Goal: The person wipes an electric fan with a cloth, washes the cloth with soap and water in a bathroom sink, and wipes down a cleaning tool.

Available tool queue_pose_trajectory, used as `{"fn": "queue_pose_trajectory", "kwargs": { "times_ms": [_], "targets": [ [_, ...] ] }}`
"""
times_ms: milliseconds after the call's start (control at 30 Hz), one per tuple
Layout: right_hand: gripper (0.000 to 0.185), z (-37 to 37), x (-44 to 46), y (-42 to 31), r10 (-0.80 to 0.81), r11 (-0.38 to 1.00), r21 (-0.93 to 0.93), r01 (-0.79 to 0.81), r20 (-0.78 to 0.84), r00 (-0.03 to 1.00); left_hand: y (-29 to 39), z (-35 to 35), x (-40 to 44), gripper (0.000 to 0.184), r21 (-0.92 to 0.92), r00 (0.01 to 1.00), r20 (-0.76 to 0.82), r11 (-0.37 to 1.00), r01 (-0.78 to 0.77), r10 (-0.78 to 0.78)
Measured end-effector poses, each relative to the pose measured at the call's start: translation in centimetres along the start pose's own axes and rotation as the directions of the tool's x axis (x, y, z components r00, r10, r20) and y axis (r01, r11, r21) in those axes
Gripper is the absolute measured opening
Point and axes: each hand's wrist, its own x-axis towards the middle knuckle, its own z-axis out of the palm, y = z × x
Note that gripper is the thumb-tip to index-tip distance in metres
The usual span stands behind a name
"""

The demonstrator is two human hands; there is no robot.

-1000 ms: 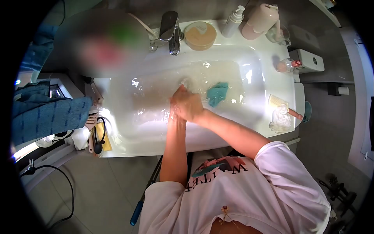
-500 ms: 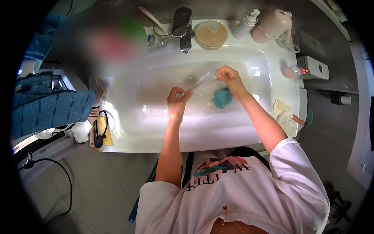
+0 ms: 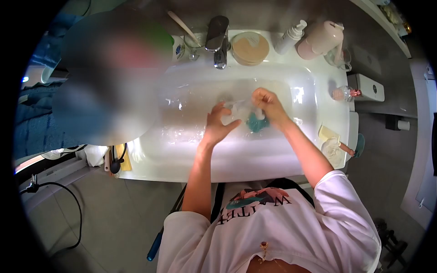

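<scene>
Above the water in the white sink (image 3: 236, 170), my right hand (image 3: 268, 105) is closed on one end of a thin whitish cloth (image 3: 241, 111). The cloth hangs between my two hands, wet and partly see-through. My left hand (image 3: 219, 123) is at the cloth's left side with thumb and fingers spread apart. Just below my right hand, a teal cloth (image 3: 257, 123) lies in the water.
Behind the basin stand the faucet (image 3: 217, 38), a round tub (image 3: 250, 48), a pump bottle (image 3: 291, 37) and a pink container (image 3: 321, 40). A whitish crumpled item (image 3: 333, 150) lies on the right rim. A blurred area covers the upper left.
My hands, clasped together one second ago, moved apart with the whitish cloth stretched between them. Since then my left hand has opened and shifted right, and the cloth now hangs looser.
</scene>
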Motion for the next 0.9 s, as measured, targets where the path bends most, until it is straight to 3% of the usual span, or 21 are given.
{"fn": "queue_pose_trajectory", "kwargs": {
  "times_ms": [33, 67, 100, 167, 200, 233, 300, 333, 400, 433, 500, 533, 600, 667, 733, 767, 800, 833, 867, 900],
  "targets": [
    [0.008, 0.7, 0.0, 0.0, -0.102, 0.994, 0.049, 0.099, 0.064, 0.993, 0.3, 0.6, 0.2, 0.063, -0.063, 0.979, -0.155, 0.987, -0.147, 0.136],
    [0.007, 1.0, -0.2, -0.3, -0.079, 0.996, 0.040, 0.075, 0.105, 0.991, 0.5, 1.0, 0.4, 0.063, -0.208, 0.979, -0.151, 0.964, -0.167, 0.137],
    [0.007, 1.5, -0.2, -0.6, -0.087, 0.996, 0.032, 0.084, 0.116, 0.989, 1.7, 0.8, 0.2, 0.063, -0.207, 0.976, -0.168, 0.963, -0.173, 0.140],
    [0.007, 2.4, -0.1, -1.0, -0.090, 0.996, 0.042, 0.084, 0.166, 0.982, 4.6, -0.6, -0.6, 0.064, -0.554, 0.992, -0.123, 0.832, -0.041, -0.034],
    [0.007, 2.9, -0.3, -1.5, -0.064, 0.998, 0.014, 0.062, 0.181, 0.981, 4.2, -0.5, -0.4, 0.060, -0.446, 0.972, -0.220, 0.877, -0.177, 0.084],
    [0.007, 3.2, -0.1, -1.8, -0.072, 0.997, 0.010, 0.071, 0.191, 0.979, 3.7, -0.8, -0.3, 0.060, -0.442, 0.968, -0.234, 0.878, -0.185, 0.086],
    [0.006, 3.6, -0.1, -2.2, -0.041, 0.996, -0.064, 0.056, 0.214, 0.976, 2.9, -1.6, -0.3, 0.055, -0.330, 0.995, 0.087, 0.941, 0.070, -0.044],
    [0.006, 3.8, -0.1, -2.1, -0.045, 0.996, -0.071, 0.060, 0.204, 0.978, 2.7, -1.9, -0.6, 0.055, -0.335, 0.995, 0.090, 0.940, 0.060, -0.031],
    [0.007, 4.1, 0.0, -1.9, -0.064, 0.997, -0.037, 0.071, 0.171, 0.983, 2.5, -1.9, -1.3, 0.046, -0.590, 0.995, 0.067, 0.802, 0.095, -0.069],
    [0.007, 4.1, -0.1, -1.8, -0.069, 0.996, -0.044, 0.076, 0.152, 0.986, 2.6, -1.9, -1.4, 0.046, -0.594, 0.996, 0.077, 0.800, 0.087, -0.051],
    [0.008, 4.9, 0.0, -1.5, -0.016, 1.000, -0.019, 0.018, 0.109, 0.994, 2.3, -2.4, -1.9, 0.047, -0.762, 0.987, 0.098, 0.629, 0.155, -0.124],
    [0.010, 5.0, 0.3, -1.0, -0.036, 0.998, -0.046, 0.041, 0.107, 0.994, 1.2, -2.1, -1.8, 0.057, -0.815, 0.987, 0.134, 0.557, 0.162, -0.092],
    [0.012, 5.4, 0.9, 0.0, -0.089, 0.987, -0.126, 0.102, 0.105, 0.991, -0.1, -1.2, -2.3, 0.070, -0.788, 0.958, 0.029, 0.584, 0.198, -0.285],
    [0.019, 6.4, 0.7, -0.5, -0.007, 0.983, -0.182, 0.031, 0.126, 0.992, -1.2, -1.3, -2.7, 0.081, -0.782, 0.946, -0.030, 0.597, 0.179, -0.322],
    [0.041, 8.3, 0.1, -1.4, 0.056, 0.976, -0.214, -0.034, 0.098, 0.994, 0.0, -3.2, -3.7, 0.078, -0.917, 0.932, -0.020, 0.378, 0.127, -0.362],
    [0.041, 9.2, 0.0, -0.9, 0.068, 0.976, -0.214, -0.036, 0.144, 0.987, -0.4, -3.4, -3.9, 0.071, -0.967, 0.953, -0.049, 0.251, 0.029, -0.299],
    [0.043, 9.9, -0.1, -0.5, 0.222, 0.968, 0.054, -0.246, 0.272, 0.936, 0.5, -4.8, -4.7, 0.065, -0.983, 0.952, -0.055, 0.185, 0.002, -0.301],
    [0.046, 10.3, -0.3, -0.2, 0.327, 0.840, 0.281, -0.463, 0.418, 0.847, 1.6, -6.0, -5.2, 0.058, -0.993, 0.954, -0.056, 0.117, -0.022, -0.293],
    [0.049, 11.0, -0.3, 1.8, 0.352, 0.795, 0.332, -0.507, 0.428, 0.832, 1.3, -6.5, -5.4, 0.058, -0.993, 0.952, -0.065, 0.115, -0.032, -0.300],
    [0.049, 12.2, -0.2, 2.0, 0.354, 0.797, 0.324, -0.509, 0.433, 0.829, 0.9, -7.2, -5.5, 0.053, -0.930, 0.934, -0.092, 0.365, 0.043, -0.345]
  ]
}}
